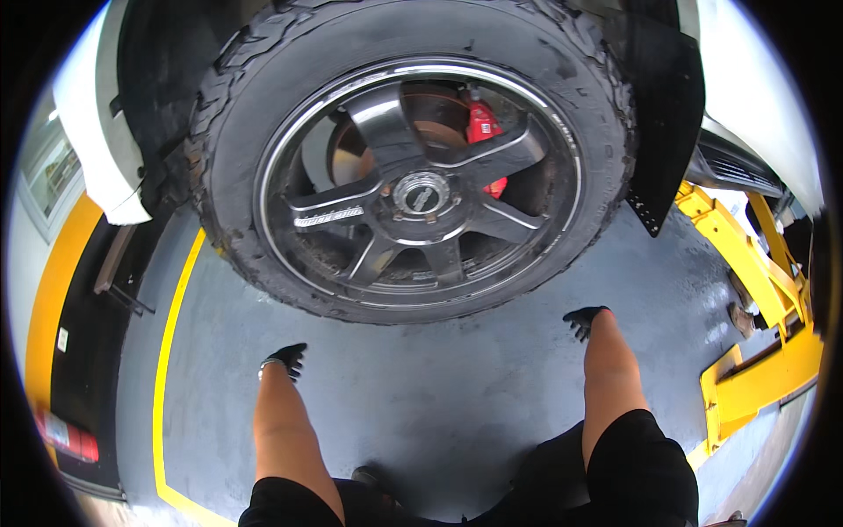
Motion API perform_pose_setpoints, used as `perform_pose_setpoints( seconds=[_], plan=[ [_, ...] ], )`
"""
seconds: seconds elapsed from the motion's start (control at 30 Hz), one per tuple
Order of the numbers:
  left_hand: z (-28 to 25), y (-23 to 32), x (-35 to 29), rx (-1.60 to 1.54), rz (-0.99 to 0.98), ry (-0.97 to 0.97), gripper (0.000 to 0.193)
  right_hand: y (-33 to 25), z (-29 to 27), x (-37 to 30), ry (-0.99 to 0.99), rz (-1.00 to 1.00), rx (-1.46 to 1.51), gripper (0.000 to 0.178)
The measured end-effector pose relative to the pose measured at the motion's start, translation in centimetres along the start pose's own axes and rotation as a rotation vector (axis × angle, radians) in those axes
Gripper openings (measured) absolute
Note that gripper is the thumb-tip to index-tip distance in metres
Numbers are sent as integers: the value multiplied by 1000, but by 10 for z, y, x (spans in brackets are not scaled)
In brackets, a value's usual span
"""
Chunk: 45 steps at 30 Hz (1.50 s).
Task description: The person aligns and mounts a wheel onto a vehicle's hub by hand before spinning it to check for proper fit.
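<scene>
A large off-road tyre (230,176) on a dark multi-spoke wheel rim (399,132) hangs raised in front of me, mounted on a light-coloured vehicle. Between the spokes shows a red brake caliper (483,123) beside a rusty brake disc (439,107). My left hand (286,358), in a black glove, is below the tyre's lower left side, fingers apart and holding nothing. On the other side my right hand (586,322), also black-gloved, hovers below the tyre's lower right with its fingers spread. Neither hand touches the tyre.
A yellow lift arm and post (764,386) stand at the right, with a person's shoe (742,321) near it. A black mud flap (663,132) hangs behind the tyre. Yellow tape (163,378) lines the grey floor (439,386). A dark bench (114,263) is at the left wall.
</scene>
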<state>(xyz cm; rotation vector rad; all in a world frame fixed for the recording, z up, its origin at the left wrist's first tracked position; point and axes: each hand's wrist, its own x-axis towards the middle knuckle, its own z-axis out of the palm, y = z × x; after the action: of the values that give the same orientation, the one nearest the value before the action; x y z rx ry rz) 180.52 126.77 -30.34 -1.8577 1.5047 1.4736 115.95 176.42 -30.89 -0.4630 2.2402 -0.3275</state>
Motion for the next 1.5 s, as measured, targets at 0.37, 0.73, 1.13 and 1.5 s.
perform_pose_setpoints(
  seconds=[0.37, 0.73, 1.13, 1.5],
  plan=[
    [-7, 29, -29, -248, 258, 209, 73, -29, -23, -27, 117, 87, 273, 61],
    [-10, 22, -52, -167, 189, 180, 71, -37, -28, -59, 67, 87, 197, 61],
    [-7, 23, -42, -334, 195, 119, 73, -36, -28, -55, 46, 130, 249, 62],
    [-6, 23, -41, -328, 196, 149, 78, -22, -30, -31, 30, 100, 199, 65]
  ],
)
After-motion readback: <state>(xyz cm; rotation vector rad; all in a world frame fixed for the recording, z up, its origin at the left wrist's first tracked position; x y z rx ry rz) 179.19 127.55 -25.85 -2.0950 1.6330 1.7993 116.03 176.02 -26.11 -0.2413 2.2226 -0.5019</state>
